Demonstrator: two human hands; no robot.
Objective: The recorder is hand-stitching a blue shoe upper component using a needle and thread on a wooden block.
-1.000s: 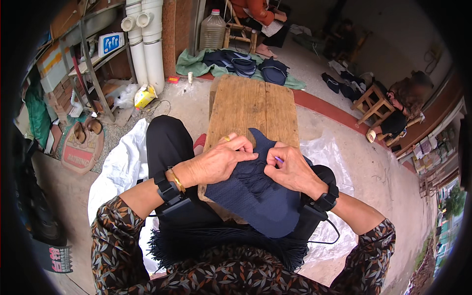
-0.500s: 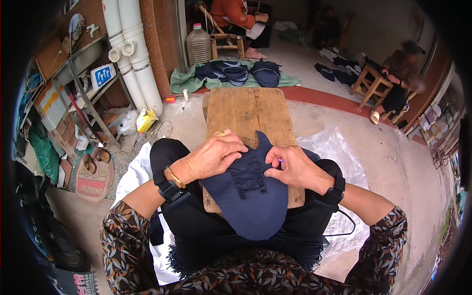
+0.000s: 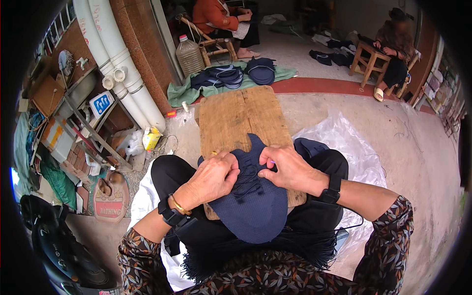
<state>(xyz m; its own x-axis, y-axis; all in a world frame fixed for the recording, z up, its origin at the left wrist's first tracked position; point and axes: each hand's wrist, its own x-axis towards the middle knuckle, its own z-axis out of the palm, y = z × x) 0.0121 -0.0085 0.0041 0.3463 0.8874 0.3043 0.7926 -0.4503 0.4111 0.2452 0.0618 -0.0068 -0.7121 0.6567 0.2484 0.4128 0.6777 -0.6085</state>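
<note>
A navy mesh shoe upper (image 3: 258, 211) lies across my lap and the near end of a wooden bench (image 3: 241, 113). Its rounded toe points towards me, and black laces (image 3: 246, 186) run in rows across its middle. My left hand (image 3: 209, 178) is closed at the upper's left side, thumb and fingers pressed together beside the laces; what they pinch is mostly hidden. On the other side, my right hand (image 3: 292, 168) pinches a small purple thing (image 3: 272, 162) close to the right lace edge. Most of that purple thing is covered by my fingers.
Clear plastic sheeting (image 3: 339, 142) spreads on the floor to the right. Stacked dark uppers (image 3: 223, 76) lie on a green cloth (image 3: 179, 93) beyond the bench. Black tassel-like laces (image 3: 305, 250) hang over my lap. Two people sit at the back; one is beside a wooden stool (image 3: 368, 61).
The whole view has tilted and shifted a little. My left hand's fingers have curled in and drawn back slightly towards the laces' left side. My right hand keeps its pinch near the same edge.
</note>
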